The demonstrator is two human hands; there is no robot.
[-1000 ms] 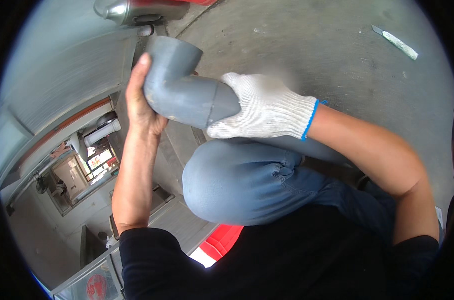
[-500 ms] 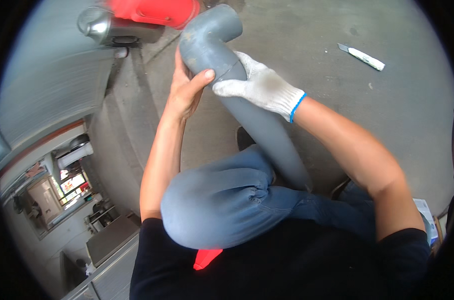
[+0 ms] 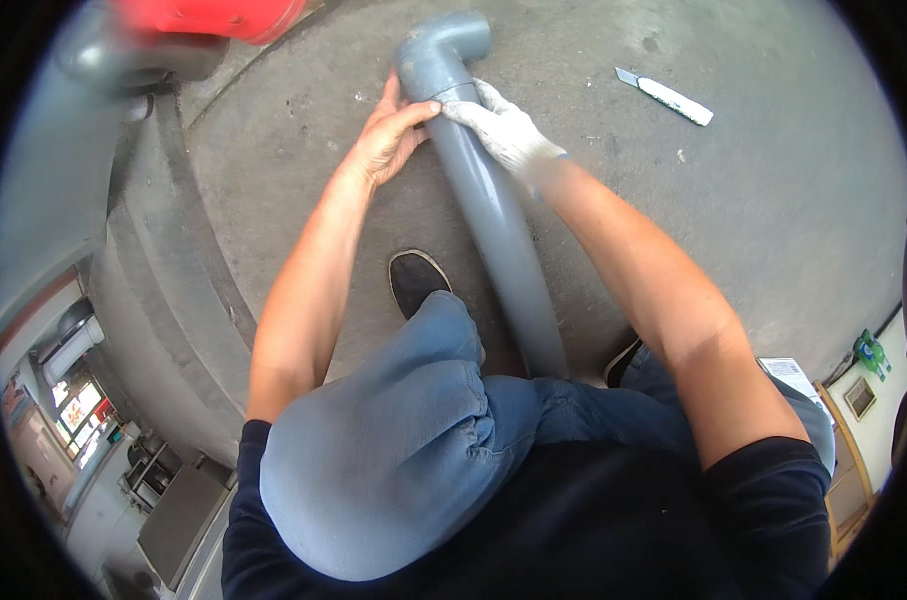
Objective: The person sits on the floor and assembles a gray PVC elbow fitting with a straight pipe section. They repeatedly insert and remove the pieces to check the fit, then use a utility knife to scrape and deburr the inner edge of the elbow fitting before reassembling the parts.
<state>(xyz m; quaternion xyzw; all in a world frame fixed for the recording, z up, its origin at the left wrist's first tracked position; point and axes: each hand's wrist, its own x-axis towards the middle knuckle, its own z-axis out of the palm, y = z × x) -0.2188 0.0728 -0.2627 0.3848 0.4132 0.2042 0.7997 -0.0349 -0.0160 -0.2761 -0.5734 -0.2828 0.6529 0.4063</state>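
A long grey plastic pipe [image 3: 498, 240] slants away from between my legs. A grey elbow fitting [image 3: 435, 62] sits on its far end, with its mouth turned to the right. Bare, my left hand [image 3: 385, 142] closes round the left side of the joint, its thumb lying across the pipe. My right hand [image 3: 508, 130], in a white knitted glove, grips the right side just below the elbow. The two thumbs nearly meet on top. The fingers under the pipe are partly hidden.
On the grey concrete floor [image 3: 773, 220], a white-handled utility knife [image 3: 670, 98] lies to the right. A red object [image 3: 223, 15] and a blurred dark metallic one stand far left. Low concrete ledges [image 3: 163, 250] run along the left. My shoe [image 3: 416, 280] rests beside the pipe.
The elbow and both hands look smaller and farther from me, with my arms reaching out more. The view has shifted, and both hands still hold the pipe near the joint.
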